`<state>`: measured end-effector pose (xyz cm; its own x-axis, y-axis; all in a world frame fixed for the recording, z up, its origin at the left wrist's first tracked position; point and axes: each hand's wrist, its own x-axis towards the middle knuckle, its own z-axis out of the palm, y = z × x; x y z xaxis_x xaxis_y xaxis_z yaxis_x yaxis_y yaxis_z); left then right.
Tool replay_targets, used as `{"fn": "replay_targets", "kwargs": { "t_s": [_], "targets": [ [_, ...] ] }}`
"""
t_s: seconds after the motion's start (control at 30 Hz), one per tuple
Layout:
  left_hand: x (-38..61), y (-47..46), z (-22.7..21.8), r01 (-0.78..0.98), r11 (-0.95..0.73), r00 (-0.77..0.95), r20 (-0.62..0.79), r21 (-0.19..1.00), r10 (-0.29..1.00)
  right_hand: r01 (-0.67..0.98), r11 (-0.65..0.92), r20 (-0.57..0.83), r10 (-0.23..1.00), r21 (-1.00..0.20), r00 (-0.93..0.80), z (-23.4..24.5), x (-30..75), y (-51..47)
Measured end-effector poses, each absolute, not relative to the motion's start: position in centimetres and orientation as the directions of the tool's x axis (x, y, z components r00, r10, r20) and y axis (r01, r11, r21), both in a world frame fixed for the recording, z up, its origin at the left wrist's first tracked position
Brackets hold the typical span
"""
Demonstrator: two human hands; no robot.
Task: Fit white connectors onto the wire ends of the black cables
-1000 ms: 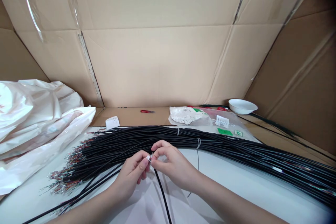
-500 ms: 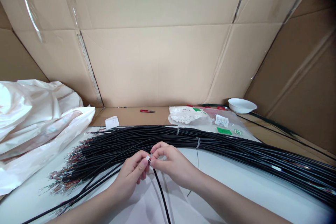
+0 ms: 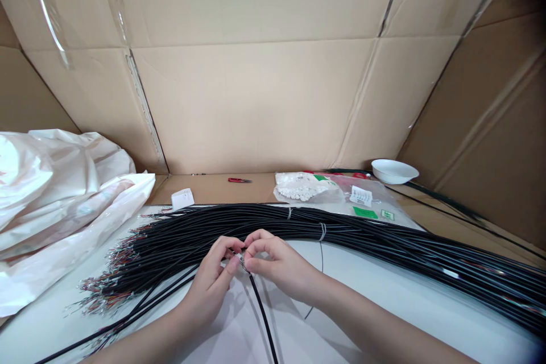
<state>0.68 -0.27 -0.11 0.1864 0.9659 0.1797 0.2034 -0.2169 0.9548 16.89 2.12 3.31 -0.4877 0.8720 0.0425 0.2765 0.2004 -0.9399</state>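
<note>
A black cable [image 3: 262,310] rises from the near edge, its thin stripped wires [image 3: 244,263] fanning out between my hands. My left hand [image 3: 215,273] pinches a small white connector [image 3: 238,258] between thumb and fingertips, and the fingers partly cover it. Close against it, my right hand [image 3: 277,264] has thumb and forefinger closed on the wires by the connector. Whether the wire tips sit inside the connector is hidden. Just behind both hands lies a thick bundle of black cables [image 3: 205,233], with loose coloured wire ends at the left.
Grey ties [image 3: 323,232] bind the bundle. Behind it lie a clear bag of small white parts [image 3: 301,193], a white tag [image 3: 182,199] and red-handled snips [image 3: 239,180]. A white bowl [image 3: 394,172] stands back right. White plastic sheeting [image 3: 63,199] heaps at left; cardboard walls [image 3: 256,108] enclose the table.
My left hand's fingers have lifted and arched, shifting their grip around the white connector. My right hand stays nearly in place on the wires.
</note>
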Motion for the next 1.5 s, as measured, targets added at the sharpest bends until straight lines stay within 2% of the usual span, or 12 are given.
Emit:
{"fn": "replay_targets", "kwargs": {
  "t_s": [0.13, 0.3, 0.4, 0.53, 0.67, 0.8, 0.93, 1.07, 1.17, 1.3, 1.5],
  "targets": [
    [0.6, -0.4, 0.1, 0.258, -0.294, 0.211, 0.244, 0.920, 0.947, 0.306, 0.247, 0.077, 0.876, -0.919, -0.476, 2.9, 17.0, 2.2],
    [0.7, -0.3, 0.3, 0.267, -0.293, 0.213, 0.240, 0.918, 0.947, 0.391, 0.254, 0.040, 0.877, -0.885, -0.479, 3.8, 16.9, 1.8],
    [0.7, -0.3, 0.3, 0.279, -0.286, 0.209, 0.233, 0.917, 0.950, 0.481, 0.305, 0.056, 0.884, -0.822, -0.464, 4.3, 16.6, 1.3],
    [0.7, -0.4, 0.4, 0.284, -0.290, 0.198, 0.240, 0.914, 0.950, 0.571, 0.465, 0.245, 0.873, -0.676, -0.422, 3.9, 15.9, 0.5],
    [0.7, -0.4, 0.4, 0.268, -0.287, 0.189, 0.242, 0.919, 0.952, 0.622, 0.598, 0.446, 0.798, -0.505, -0.406, 2.7, 15.6, 0.1],
    [0.8, -0.5, 0.3, 0.232, -0.282, 0.205, 0.236, 0.931, 0.950, 0.640, 0.665, 0.557, 0.720, -0.385, -0.413, 2.3, 15.6, 0.0],
    [0.7, -0.4, 0.1, 0.187, -0.208, 0.158, 0.180, 0.960, 0.971, 0.640, 0.653, 0.538, 0.736, -0.403, -0.412, 2.7, 15.7, 0.2],
    [0.5, -0.1, -0.3, 0.262, -0.127, 0.089, 0.107, 0.957, 0.990, 0.643, 0.635, 0.513, 0.757, -0.428, -0.405, 2.9, 15.8, 0.5],
    [0.4, 0.1, -0.5, 0.290, -0.141, 0.150, 0.100, 0.947, 0.984, 0.644, 0.637, 0.511, 0.755, -0.424, -0.410, 2.8, 15.8, 0.5],
    [0.5, 0.1, -0.5, 0.236, -0.141, 0.220, 0.089, 0.961, 0.972, 0.648, 0.636, 0.511, 0.755, -0.419, -0.411, 2.7, 15.8, 0.4],
    [0.4, 0.3, -0.6, 0.211, -0.116, 0.253, 0.061, 0.971, 0.966, 0.630, 0.653, 0.548, 0.736, -0.420, -0.398, 2.5, 15.9, 0.5]
  ]
}}
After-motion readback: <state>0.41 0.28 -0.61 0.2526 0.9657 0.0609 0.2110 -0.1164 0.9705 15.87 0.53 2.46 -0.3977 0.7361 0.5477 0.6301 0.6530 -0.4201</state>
